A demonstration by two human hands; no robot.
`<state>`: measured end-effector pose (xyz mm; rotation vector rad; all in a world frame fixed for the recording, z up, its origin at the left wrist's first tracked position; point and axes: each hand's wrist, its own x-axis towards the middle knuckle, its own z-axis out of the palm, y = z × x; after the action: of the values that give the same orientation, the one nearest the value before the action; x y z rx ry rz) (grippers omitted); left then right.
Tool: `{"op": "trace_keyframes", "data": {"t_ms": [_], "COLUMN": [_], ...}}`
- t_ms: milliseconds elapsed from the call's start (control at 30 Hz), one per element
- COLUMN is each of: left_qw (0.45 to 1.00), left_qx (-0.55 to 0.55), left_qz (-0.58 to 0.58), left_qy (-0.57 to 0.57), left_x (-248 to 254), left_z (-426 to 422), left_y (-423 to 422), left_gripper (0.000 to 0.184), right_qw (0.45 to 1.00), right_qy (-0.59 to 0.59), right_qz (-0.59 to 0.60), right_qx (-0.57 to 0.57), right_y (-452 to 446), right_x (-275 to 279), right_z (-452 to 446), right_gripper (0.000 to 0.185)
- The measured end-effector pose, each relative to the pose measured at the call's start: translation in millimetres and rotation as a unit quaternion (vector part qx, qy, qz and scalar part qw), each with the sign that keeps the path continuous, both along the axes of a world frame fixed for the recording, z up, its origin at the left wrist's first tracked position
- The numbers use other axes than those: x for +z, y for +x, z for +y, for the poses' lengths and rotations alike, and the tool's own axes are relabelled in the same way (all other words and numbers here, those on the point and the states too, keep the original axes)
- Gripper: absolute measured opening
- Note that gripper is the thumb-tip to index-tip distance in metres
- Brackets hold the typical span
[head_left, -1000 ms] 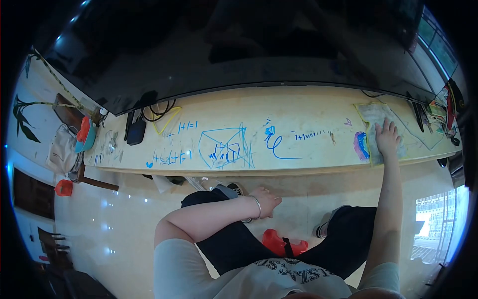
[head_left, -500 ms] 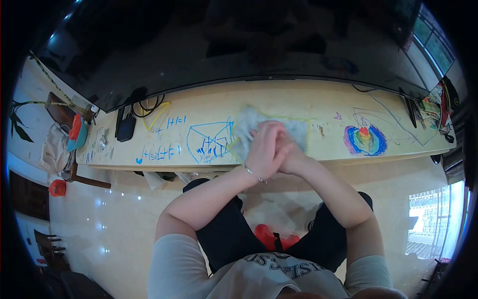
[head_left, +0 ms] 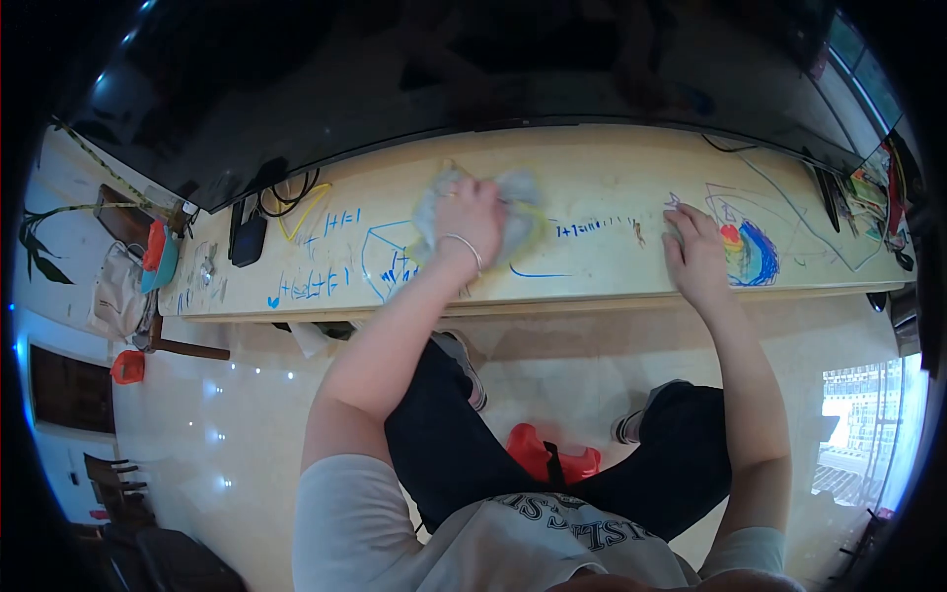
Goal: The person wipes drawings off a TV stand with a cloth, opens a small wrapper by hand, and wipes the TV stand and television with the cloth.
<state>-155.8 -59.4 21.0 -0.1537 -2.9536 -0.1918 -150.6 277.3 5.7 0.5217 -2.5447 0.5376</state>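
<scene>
Beneath my left hand [head_left: 472, 219] is a pale grey cloth [head_left: 521, 189] with yellow edging, crumpled and a little blurred. The fingers press down on and grip it against the light wooden tabletop [head_left: 602, 266]. Blue marker lines [head_left: 390, 237] run out from under the cloth on its left. More blue writing [head_left: 577, 230] lies to its right. Well to the right, my right hand [head_left: 698, 259] rests on the tabletop, fingers stretched out and holding nothing. It partly covers a colourful rainbow-like drawing [head_left: 758, 259].
A large dark television screen [head_left: 493, 69] spans the back edge. At the left stand a black box [head_left: 249, 242], cables and a teal container [head_left: 160, 264]. Assorted items [head_left: 868, 187] crowd the right end. On the floor between my feet is a red object [head_left: 533, 449].
My hands have come apart. My left hand has moved left with the cloth, uncovering blue writing, while my right hand has left it and gone right to the tabletop by the colourful drawing.
</scene>
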Motion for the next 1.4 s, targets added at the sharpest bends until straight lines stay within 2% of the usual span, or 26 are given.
{"op": "trace_keyframes", "data": {"t_ms": [33, 67, 100, 133, 167, 200, 300, 400, 433, 533, 567, 667, 767, 833, 933, 1033, 1167, 1267, 1333, 1400], "left_qw": [0.998, 0.986, 0.949, 0.88, 0.782, 0.658, 0.506, 0.739, 0.795, 0.838, 0.845, 0.883, 0.925, 0.961, 0.96, 0.95, 0.832, 0.81, 0.782, 0.792], "left_qx": [0.049, 0.115, 0.176, 0.201, 0.218, 0.228, 0.216, 0.176, 0.19, 0.243, 0.232, 0.215, 0.121, 0.071, -0.009, 0.006, 0.005, 0.039, 0.049, 0.054], "left_qz": [0.016, 0.028, 0.04, 0.114, 0.182, 0.244, 0.322, 0.384, 0.43, 0.431, 0.422, 0.374, 0.342, 0.251, 0.272, 0.26, 0.418, 0.515, 0.514, 0.548], "left_qy": [-0.029, 0.117, 0.259, 0.414, 0.554, 0.675, 0.77, 0.526, 0.384, 0.23, 0.233, 0.186, 0.116, 0.088, 0.065, 0.172, 0.363, 0.279, 0.349, 0.262], "left_x": [-9, -8, -7, -9, -13, -13, 34, 6, 0, -7, -8, -3, 2, 6, 2, -3, 11, 15, 36, 58], "left_z": [-13, -20, -25, -30, -35, -40, -37, -60, -52, -22, -12, 28, 66, 95, 123, 115, 77, 36, 18, -5], "left_y": [-10, -12, -14, -22, -31, -37, -33, -69, -73, -82, -82, -74, -72, -70, -70, -75, -74, -66, -42, -19], "left_gripper": [0.04, 0.039, 0.037, 0.038, 0.039, 0.04, 0.045, 0.045, 0.041, 0.036, 0.031, 0.036, 0.035, 0.042, 0.051, 0.062, 0.072, 0.075, 0.073, 0.073], "right_qw": [1.0, 1.0, 1.0, 1.0, 1.0, 1.0, 1.0, 1.0, 1.0, 1.0, 1.0, 1.0, 1.0, 1.0, 1.0, 1.0, 1.0, 1.0, 1.0, 1.0], "right_qy": [0.004, 0.008, 0.008, 0.008, 0.007, 0.009, 0.015, 0.015, 0.014, 0.01, 0.007, 0.001, -0.006, -0.011, -0.009, -0.007, -0.003, 0.002, 0.006, 0.011], "right_qz": [0.007, 0.015, 0.016, 0.017, 0.017, 0.015, 0.006, 0.004, 0.006, 0.011, 0.014, 0.018, 0.023, 0.021, 0.02, 0.012, 0.009, 0.006, 0.006, 0.009], "right_qx": [0.006, 0.012, 0.011, 0.01, 0.007, 0.003, -0.007, -0.01, -0.009, -0.005, -0.006, -0.004, -0.006, -0.003, 0.002, 0.003, -0.004, -0.009, -0.01, -0.012], "right_y": [3, 6, 6, 5, 4, 4, 4, 5, 5, 4, 3, 4, 4, 4, 3, 3, 2, 2, 3, 2], "right_x": [0, 0, -1, -2, -3, -3, -3, -2, -2, -5, -5, -4, -5, -5, -4, -2, -2, -1, -1, -1], "right_z": [0, 0, 0, 0, -1, -1, -4, -4, -4, -3, -2, -2, -3, -2, -1, 0, -2, -2, -4, -6], "right_gripper": [0.028, 0.029, 0.029, 0.029, 0.029, 0.03, 0.031, 0.031, 0.031, 0.031, 0.031, 0.031, 0.03, 0.029, 0.029, 0.029, 0.03, 0.03, 0.031, 0.031]}}
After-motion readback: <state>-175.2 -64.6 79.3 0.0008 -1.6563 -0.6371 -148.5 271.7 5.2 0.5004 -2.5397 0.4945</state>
